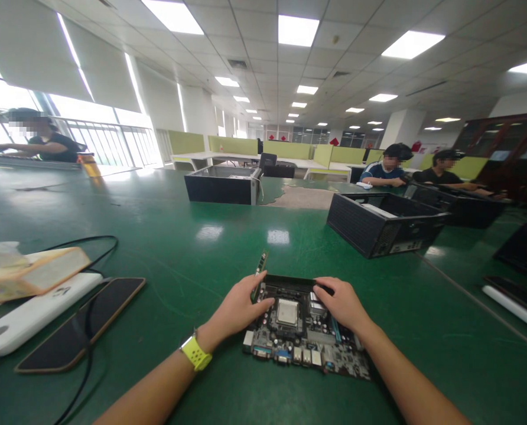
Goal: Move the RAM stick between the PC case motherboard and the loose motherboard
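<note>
The table (157, 248) is coloured green, marked with pale scratches and white glare. The motherboard (305, 337) is patterned in dark tones, flecked with silver and white; its square processor (287, 313) is topped in silvery grey, and its video ports (283, 356) are tinted blue. The narrow stick (262, 262) is coloured green. The watch strap (196, 353) is coloured bright yellow-green, dotted with holes. The tissue box (46, 271) is tinted pale orange, the long device (42, 313) white; the dark slab (75, 333) is edged in tan. The nearest computer case (352, 227) is finished in black. The partitions (290, 151) are coloured lime green; the whitish ceiling (259, 56) is patterned with a grid.
</note>
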Demonstrator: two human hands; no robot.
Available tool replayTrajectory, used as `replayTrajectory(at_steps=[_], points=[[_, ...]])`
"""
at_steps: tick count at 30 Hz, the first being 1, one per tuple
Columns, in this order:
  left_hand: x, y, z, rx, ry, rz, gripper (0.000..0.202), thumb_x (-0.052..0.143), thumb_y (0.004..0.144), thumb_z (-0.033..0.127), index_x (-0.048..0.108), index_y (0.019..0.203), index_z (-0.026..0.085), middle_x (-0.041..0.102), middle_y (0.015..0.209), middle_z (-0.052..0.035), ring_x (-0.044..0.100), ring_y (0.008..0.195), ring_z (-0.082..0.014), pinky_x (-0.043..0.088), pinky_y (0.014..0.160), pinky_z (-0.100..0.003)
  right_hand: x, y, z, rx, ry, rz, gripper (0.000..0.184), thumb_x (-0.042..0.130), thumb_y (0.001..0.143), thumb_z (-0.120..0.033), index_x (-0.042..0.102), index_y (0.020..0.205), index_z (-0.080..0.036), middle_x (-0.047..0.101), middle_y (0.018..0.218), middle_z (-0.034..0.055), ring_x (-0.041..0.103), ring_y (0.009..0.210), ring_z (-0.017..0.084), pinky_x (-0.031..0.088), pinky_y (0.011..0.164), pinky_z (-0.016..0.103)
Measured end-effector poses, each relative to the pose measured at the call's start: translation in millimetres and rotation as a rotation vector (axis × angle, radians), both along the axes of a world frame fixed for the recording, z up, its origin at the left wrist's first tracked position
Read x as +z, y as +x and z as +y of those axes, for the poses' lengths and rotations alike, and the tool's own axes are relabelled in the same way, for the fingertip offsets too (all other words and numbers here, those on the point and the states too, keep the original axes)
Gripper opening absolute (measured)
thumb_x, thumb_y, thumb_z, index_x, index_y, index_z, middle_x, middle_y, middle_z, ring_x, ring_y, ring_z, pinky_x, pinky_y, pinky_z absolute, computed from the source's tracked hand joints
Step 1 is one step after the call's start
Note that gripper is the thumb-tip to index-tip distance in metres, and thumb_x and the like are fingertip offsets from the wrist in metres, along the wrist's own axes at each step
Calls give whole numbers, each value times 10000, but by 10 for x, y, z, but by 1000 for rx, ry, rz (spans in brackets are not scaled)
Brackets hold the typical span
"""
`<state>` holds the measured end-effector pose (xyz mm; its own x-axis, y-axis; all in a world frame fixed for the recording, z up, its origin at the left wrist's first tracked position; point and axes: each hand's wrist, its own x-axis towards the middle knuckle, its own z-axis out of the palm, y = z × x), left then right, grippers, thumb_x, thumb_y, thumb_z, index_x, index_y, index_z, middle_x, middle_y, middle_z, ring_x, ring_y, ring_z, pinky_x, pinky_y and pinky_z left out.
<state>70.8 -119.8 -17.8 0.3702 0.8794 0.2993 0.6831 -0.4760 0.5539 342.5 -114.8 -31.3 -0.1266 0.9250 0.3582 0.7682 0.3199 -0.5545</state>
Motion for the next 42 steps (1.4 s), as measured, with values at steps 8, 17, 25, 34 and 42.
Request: replayTrajectory(at_steps=[8, 17, 25, 34, 42], points=[[-13, -4, 5, 0, 4, -9, 615, 542, 783, 433, 420, 1322, 165, 493, 1323, -111, 464, 1200, -239, 349, 1025, -392, -6, 5, 2, -5, -2, -7, 364, 487, 800, -371, 682, 1010, -148, 672, 1043, 86, 591, 985, 209, 423, 904, 337], [-25, -8, 22, 3, -28, 3, 628, 547, 773, 424, 405, 1327, 166, 482, 1327, -128, 450, 1212, -242, 331, 1033, -425, -30, 9, 15, -3, -10, 8, 349, 492, 796, -371, 687, 1003, -169, 674, 1040, 79, 595, 985, 215, 424, 908, 350], [-20, 6, 14, 13, 16, 13, 604, 549, 777, 408, 417, 1318, 174, 514, 1298, -113, 481, 1184, -233, 362, 1017, -410, -17, 10, 12, -2, -14, 15, 334, 498, 793, -365, 689, 997, -182, 675, 1035, 68, 593, 986, 217, 424, 907, 352], [161, 96, -198, -19, 215, 115, 568, 535, 812, 353, 394, 1337, 189, 495, 1313, -114, 442, 1210, -249, 365, 1013, -434, 0, 0, 8, -34, -12, 86, 378, 537, 760, -388, 678, 1029, -163, 667, 1056, 86, 583, 1014, 229, 413, 932, 364], [380, 696, -818, -582, 232, 296, 375, 505, 844, 380, 514, 1196, 250, 611, 1147, -54, 536, 1070, -217, 420, 910, -355, -42, 82, 106, -50, -74, 511, 450, 600, 715, -460, 650, 1057, -171, 652, 1095, 92, 587, 1030, 236, 428, 933, 382]])
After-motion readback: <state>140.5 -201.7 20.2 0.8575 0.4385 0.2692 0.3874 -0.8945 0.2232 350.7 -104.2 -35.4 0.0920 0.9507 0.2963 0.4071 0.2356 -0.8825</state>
